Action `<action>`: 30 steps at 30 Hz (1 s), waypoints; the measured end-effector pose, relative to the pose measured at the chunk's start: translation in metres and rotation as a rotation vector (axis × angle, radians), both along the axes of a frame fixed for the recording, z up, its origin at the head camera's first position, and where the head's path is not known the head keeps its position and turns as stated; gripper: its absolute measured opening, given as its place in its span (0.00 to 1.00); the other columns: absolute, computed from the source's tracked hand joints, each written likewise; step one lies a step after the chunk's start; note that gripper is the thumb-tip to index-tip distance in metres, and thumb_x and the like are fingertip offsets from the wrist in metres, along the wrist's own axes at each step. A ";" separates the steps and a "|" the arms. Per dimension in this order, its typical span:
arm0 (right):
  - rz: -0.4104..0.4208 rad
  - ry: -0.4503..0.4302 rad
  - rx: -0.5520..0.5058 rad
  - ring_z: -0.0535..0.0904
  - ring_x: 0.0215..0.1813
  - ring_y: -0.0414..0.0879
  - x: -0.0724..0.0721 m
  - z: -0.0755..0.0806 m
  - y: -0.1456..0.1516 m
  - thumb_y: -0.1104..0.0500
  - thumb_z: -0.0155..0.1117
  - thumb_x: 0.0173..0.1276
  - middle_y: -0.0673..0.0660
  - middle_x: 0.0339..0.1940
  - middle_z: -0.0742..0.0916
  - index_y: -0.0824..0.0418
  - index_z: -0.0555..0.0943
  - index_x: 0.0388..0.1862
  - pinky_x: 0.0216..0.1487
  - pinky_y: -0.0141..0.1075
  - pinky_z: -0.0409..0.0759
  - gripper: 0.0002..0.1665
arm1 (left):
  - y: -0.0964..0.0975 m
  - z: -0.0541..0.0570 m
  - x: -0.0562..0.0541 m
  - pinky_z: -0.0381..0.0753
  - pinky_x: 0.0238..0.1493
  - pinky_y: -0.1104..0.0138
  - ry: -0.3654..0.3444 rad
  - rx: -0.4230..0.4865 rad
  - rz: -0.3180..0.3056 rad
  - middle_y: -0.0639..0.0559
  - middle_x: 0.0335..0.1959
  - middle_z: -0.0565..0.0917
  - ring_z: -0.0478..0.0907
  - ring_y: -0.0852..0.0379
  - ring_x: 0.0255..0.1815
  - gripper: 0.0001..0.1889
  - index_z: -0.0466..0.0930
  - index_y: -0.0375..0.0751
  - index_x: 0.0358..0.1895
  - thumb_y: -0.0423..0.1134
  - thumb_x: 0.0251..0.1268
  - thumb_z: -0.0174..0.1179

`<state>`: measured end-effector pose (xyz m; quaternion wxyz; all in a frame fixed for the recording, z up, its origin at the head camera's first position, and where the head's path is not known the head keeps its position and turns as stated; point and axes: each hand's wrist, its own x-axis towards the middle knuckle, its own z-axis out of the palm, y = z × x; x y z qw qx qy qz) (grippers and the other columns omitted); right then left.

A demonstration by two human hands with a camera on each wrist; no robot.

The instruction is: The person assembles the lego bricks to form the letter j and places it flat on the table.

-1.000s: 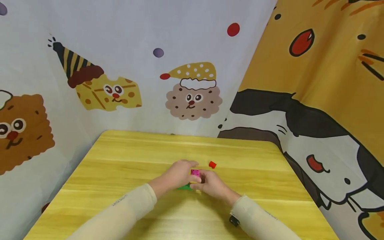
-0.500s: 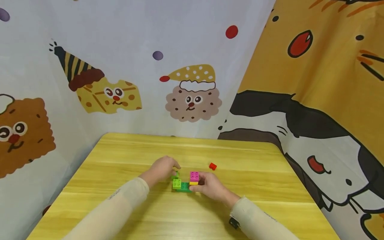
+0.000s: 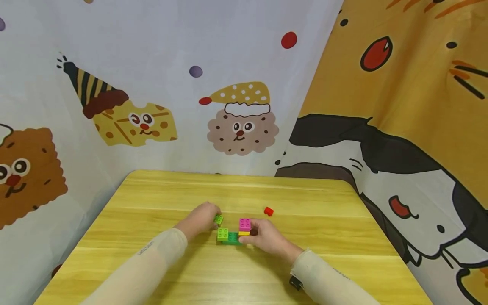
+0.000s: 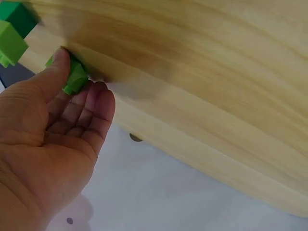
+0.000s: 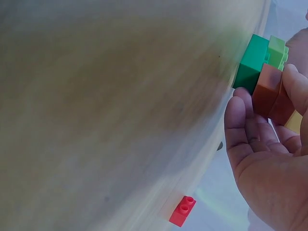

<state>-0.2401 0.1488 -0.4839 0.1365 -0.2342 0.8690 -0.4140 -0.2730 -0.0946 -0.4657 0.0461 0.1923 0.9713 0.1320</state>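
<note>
My left hand [image 3: 200, 218] pinches a loose lime green toy brick [image 3: 218, 219] low over the table, thumb on one side and fingers on the other, as the left wrist view shows. My right hand [image 3: 267, 235] grips a small assembly of bricks by its right end. In it, a dark green base brick [image 3: 232, 238] carries a lime brick [image 3: 223, 234] on its left end. On the right end rises a stack with brownish-orange bricks [image 5: 267, 89] low down, a yellow one [image 3: 244, 233] above and a pink one [image 3: 245, 224] on top. The right fingers hide part of this stack.
A small red brick [image 3: 268, 211] lies on the wooden table [image 3: 305, 203], beyond the right hand. Behind the table's far edge hangs a printed cloth [image 3: 171, 84] with cartoon figures.
My left hand has left the pink-topped stack, moved left and taken the loose lime brick between its fingers. My right hand keeps its grip on the assembly.
</note>
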 end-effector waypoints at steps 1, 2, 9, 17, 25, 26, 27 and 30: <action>0.000 -0.001 -0.004 0.78 0.33 0.39 0.000 0.000 -0.001 0.43 0.68 0.52 0.43 0.32 0.84 0.42 0.79 0.39 0.30 0.32 0.79 0.15 | -0.001 -0.001 0.000 0.74 0.58 0.57 0.004 0.001 0.007 0.49 0.45 0.83 0.78 0.50 0.49 0.21 0.80 0.41 0.47 0.43 0.47 0.70; 0.001 -0.002 -0.008 0.78 0.33 0.39 0.000 0.000 -0.001 0.43 0.68 0.52 0.43 0.32 0.84 0.42 0.79 0.38 0.30 0.32 0.79 0.15 | -0.001 -0.001 -0.001 0.75 0.56 0.58 0.006 0.018 0.018 0.50 0.43 0.83 0.78 0.51 0.48 0.21 0.79 0.41 0.46 0.44 0.48 0.69; 0.022 0.014 -0.030 0.78 0.31 0.39 -0.001 -0.002 -0.002 0.43 0.67 0.52 0.43 0.31 0.84 0.43 0.79 0.39 0.28 0.32 0.79 0.15 | 0.025 0.049 0.016 0.79 0.41 0.68 -0.024 0.243 -0.037 0.59 0.39 0.80 0.76 0.62 0.39 0.22 0.75 0.49 0.50 0.54 0.55 0.62; 0.053 0.061 -0.005 0.73 0.24 0.36 0.000 0.001 -0.003 0.44 0.66 0.55 0.48 0.27 0.84 0.45 0.80 0.42 0.20 0.31 0.75 0.16 | 0.051 0.068 0.043 0.78 0.53 0.65 0.109 0.118 -0.295 0.59 0.54 0.79 0.77 0.59 0.51 0.24 0.72 0.51 0.58 0.51 0.58 0.60; 0.028 0.052 0.022 0.71 0.22 0.36 0.001 0.002 -0.003 0.41 0.65 0.54 0.47 0.23 0.81 0.43 0.78 0.35 0.18 0.30 0.73 0.13 | 0.049 0.071 0.046 0.79 0.48 0.69 0.087 0.106 -0.289 0.60 0.48 0.81 0.79 0.63 0.41 0.22 0.74 0.52 0.55 0.51 0.56 0.61; 0.023 0.050 0.026 0.70 0.21 0.36 0.001 0.003 -0.003 0.40 0.65 0.54 0.47 0.22 0.80 0.44 0.77 0.33 0.18 0.30 0.72 0.13 | 0.049 0.071 0.046 0.80 0.45 0.70 0.076 0.106 -0.288 0.60 0.47 0.81 0.79 0.64 0.37 0.23 0.73 0.52 0.55 0.51 0.56 0.61; 0.020 0.051 0.031 0.69 0.21 0.36 0.002 0.003 -0.003 0.40 0.65 0.54 0.47 0.21 0.79 0.44 0.76 0.31 0.17 0.30 0.71 0.13 | 0.049 0.071 0.046 0.80 0.44 0.71 0.067 0.103 -0.285 0.60 0.47 0.82 0.79 0.66 0.35 0.23 0.73 0.53 0.56 0.51 0.56 0.61; 0.015 0.053 0.036 0.68 0.20 0.36 0.003 0.004 -0.003 0.40 0.65 0.54 0.47 0.20 0.78 0.47 0.74 0.27 0.16 0.30 0.70 0.15 | 0.050 0.072 0.046 0.80 0.44 0.71 0.050 0.092 -0.282 0.60 0.49 0.81 0.79 0.67 0.34 0.24 0.73 0.53 0.57 0.51 0.56 0.61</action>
